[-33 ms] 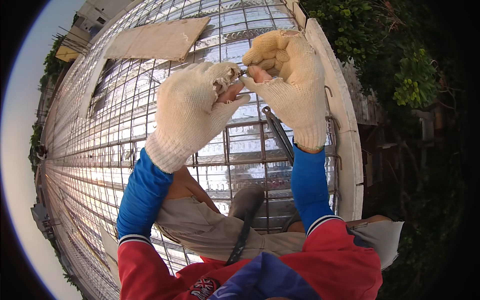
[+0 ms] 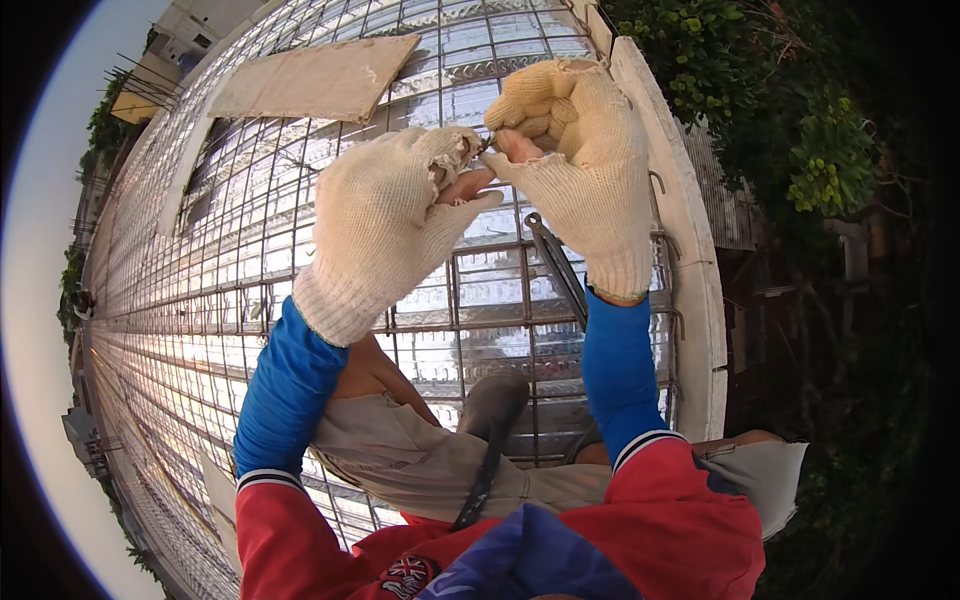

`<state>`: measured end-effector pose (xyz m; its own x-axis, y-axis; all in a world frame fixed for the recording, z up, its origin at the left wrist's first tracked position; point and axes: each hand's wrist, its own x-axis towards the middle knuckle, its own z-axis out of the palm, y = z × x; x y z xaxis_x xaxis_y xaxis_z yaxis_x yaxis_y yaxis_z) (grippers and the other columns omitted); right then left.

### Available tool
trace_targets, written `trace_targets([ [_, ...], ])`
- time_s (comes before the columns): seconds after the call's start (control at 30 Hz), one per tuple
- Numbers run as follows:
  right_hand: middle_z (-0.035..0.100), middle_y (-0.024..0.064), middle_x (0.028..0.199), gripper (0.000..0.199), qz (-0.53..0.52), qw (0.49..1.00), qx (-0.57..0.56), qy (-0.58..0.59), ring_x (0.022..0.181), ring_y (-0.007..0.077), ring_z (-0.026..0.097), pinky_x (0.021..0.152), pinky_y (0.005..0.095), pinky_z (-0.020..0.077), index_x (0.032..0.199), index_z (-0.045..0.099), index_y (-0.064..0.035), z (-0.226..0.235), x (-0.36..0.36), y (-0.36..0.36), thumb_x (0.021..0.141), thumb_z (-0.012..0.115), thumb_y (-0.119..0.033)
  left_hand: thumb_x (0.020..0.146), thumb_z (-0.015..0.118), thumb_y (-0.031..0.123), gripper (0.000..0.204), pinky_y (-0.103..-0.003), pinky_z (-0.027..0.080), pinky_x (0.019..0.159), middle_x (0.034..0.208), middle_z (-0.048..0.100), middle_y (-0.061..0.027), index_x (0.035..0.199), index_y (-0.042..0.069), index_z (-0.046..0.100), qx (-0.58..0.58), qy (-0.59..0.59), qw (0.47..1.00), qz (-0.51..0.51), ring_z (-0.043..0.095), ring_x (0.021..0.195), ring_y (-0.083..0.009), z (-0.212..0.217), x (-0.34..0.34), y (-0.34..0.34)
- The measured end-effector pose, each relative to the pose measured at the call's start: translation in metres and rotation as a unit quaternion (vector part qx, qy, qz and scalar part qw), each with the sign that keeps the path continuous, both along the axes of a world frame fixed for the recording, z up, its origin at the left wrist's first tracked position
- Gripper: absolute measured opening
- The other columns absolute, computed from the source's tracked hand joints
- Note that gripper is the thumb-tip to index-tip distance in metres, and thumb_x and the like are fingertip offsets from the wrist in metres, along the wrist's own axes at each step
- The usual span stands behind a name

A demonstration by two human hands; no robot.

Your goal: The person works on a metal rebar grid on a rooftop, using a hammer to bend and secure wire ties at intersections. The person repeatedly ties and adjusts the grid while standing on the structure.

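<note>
My left hand (image 2: 385, 210), in a worn white knit glove with a bare thumb tip, pinches close to my right hand. My right hand (image 2: 590, 150), in a cream glove, has its fingers curled and its bare thumb tip towards the left. A short, thin, dark piece of wire (image 2: 487, 143) shows between the fingertips of both hands; its ends are hidden. Below the right glove, a dark metal tool with two long handles (image 2: 556, 262) slants behind the wrist. Whether it hangs or rests on the steel bars cannot be told.
A rebar mesh (image 2: 455, 290) spreads over shiny metal decking. A flat board (image 2: 315, 80) lies on it at the far left, beside a dark opening. Hooked bar ends stick out near the concrete edge (image 2: 690, 270) at right. Beyond it are trees (image 2: 820, 180) and a drop.
My left hand has shifted very slightly to the right. Both hands keep their pinch, and the rest looks the same.
</note>
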<state>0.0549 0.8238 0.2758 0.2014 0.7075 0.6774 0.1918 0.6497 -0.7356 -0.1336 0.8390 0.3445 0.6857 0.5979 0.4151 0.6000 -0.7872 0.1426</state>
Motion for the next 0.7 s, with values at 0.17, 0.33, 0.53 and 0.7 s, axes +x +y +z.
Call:
trace_targets([
  [0.17, 0.074, 0.0099, 0.096, 0.027, -0.105, 0.988, 0.077, -0.085, 0.082, 0.0191, 0.075, 0.074, 0.0311, 0.0617, 0.111, 0.064, -0.0044, 0.001, -0.004, 0.001, 0.087, 0.074, 0.0, 0.095, 0.075, 0.021, 0.016, -0.036, 0.055, 0.058, 0.069, 0.069, -0.0079, 0.1, 0.007, 0.07, 0.003, -0.081, 0.996, 0.044, 0.071, 0.061, -0.027, -0.021, 0.009, 0.0],
  [0.33, 0.071, 0.0081, 0.089, 0.02, -0.209, 0.969, 0.117, -0.059, 0.077, 0.0199, 0.072, 0.071, 0.0313, 0.0589, 0.104, 0.064, -0.0039, 0.0, -0.023, -0.002, 0.087, 0.077, -0.004, 0.103, 0.066, 0.015, 0.011, -0.034, 0.054, 0.06, 0.074, 0.069, -0.0105, 0.103, 0.004, 0.068, -0.047, -0.202, 0.975, 0.084, 0.072, 0.066, -0.0246, -0.032, 0.025, -0.003],
  [0.53, 0.07, 0.0108, 0.098, 0.026, -0.24, 0.952, 0.028, 0.187, 0.084, 0.0165, 0.069, 0.074, 0.0311, 0.0577, 0.106, 0.062, 0.0006, -0.013, -0.062, -0.012, 0.09, 0.081, -0.006, 0.105, 0.065, 0.012, 0.012, -0.029, 0.053, 0.071, 0.087, 0.068, -0.0053, 0.101, 0.001, 0.067, -0.248, -0.363, 0.896, 0.062, 0.063, 0.079, -0.0103, -0.025, 0.04, -0.015],
  [0.7, 0.071, 0.0117, 0.104, 0.021, -0.075, 0.873, -0.026, 0.481, 0.093, 0.0161, 0.069, 0.082, 0.029, 0.0582, 0.104, 0.059, -0.0015, 0.011, -0.078, -0.026, 0.092, 0.077, 0.002, 0.101, 0.07, 0.009, 0.01, -0.028, 0.055, 0.07, 0.091, 0.069, -0.0041, 0.104, 0.001, 0.067, -0.289, -0.456, 0.841, 0.03, 0.065, 0.081, -0.0096, -0.026, 0.045, -0.019],
])
